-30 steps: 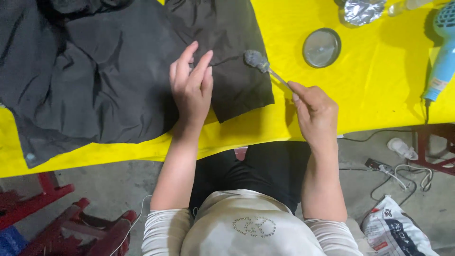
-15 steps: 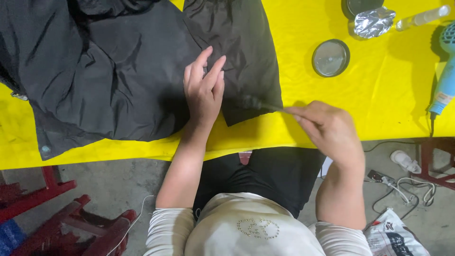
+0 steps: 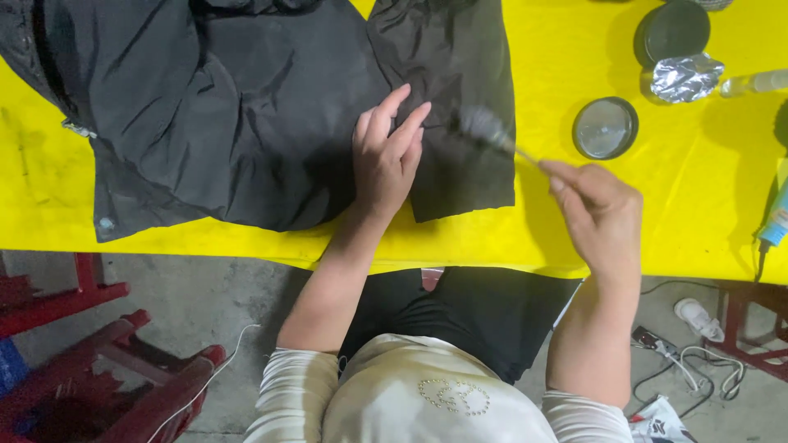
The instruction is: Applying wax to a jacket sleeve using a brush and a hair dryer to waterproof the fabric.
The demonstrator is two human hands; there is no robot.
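A black jacket (image 3: 246,115) lay spread on the yellow surface (image 3: 574,238), from its far left corner across past the middle, with its hem close to the near edge. The left hand (image 3: 386,156) lay flat on the jacket near the middle of the near edge. Its fingers were open and stretched out, holding nothing, just pressing the cloth down.

Just to the right of those fingers was a small brush (image 3: 484,127). Its soft head looked blurry and sat on the right flap of the jacket. The right hand (image 3: 599,209) was closed on the thin handle, pinching it between thumb and fingers, above the near edge.

To do this well, I think the flat hand should keep the cloth tight and smooth, so it does not bunch up. The brush should go in short, gentle strokes, close to the fingers but not over them.

Farther right, a round tin lid (image 3: 605,127) lay on the surface. Behind it, near the far right corner, were a dark round tin (image 3: 673,29) and a crumpled piece of foil (image 3: 685,78).
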